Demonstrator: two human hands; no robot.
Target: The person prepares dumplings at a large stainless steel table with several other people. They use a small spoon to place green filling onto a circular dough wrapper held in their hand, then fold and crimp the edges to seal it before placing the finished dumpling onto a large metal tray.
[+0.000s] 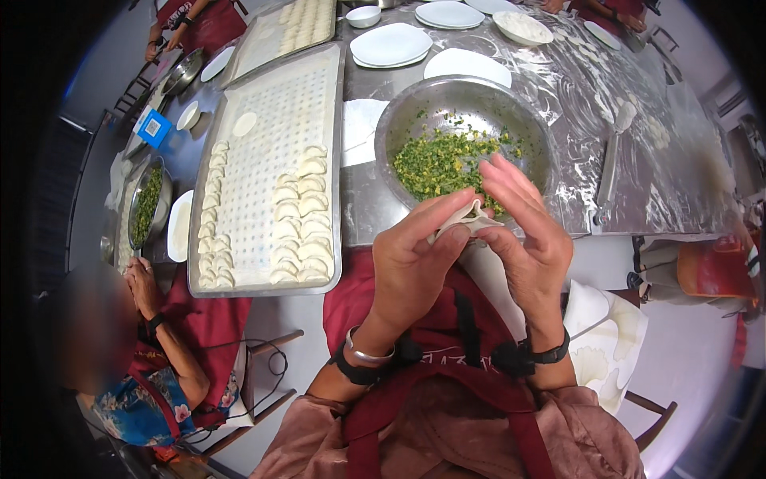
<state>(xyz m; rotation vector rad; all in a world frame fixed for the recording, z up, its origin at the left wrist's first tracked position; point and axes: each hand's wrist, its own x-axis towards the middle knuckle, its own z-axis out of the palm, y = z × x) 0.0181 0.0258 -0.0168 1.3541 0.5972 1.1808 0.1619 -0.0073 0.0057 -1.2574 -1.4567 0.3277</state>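
Between my two hands is a pale dumpling (469,220), its dough edge pinched up into a peak in the middle. My left hand (415,251) grips its left side with thumb and fingers. On the other side my right hand (528,227) presses it with the thumb, fingers stretched up and forward. Whatever lies inside the dough is hidden. Just beyond my fingertips stands a large steel bowl (523,108) with chopped green and yellow filling (431,164). To the left, a metal tray (267,180) bears rows of folded dumplings (302,219) and one flat dough wrapper (245,124).
White plates (391,40) and a dish of flour (523,28) stand beyond the bowl. A long-handled tool (613,156) lies on the floury table at right. At left sits a co-worker (171,351) by another bowl of filling (148,207). More people work across the table.
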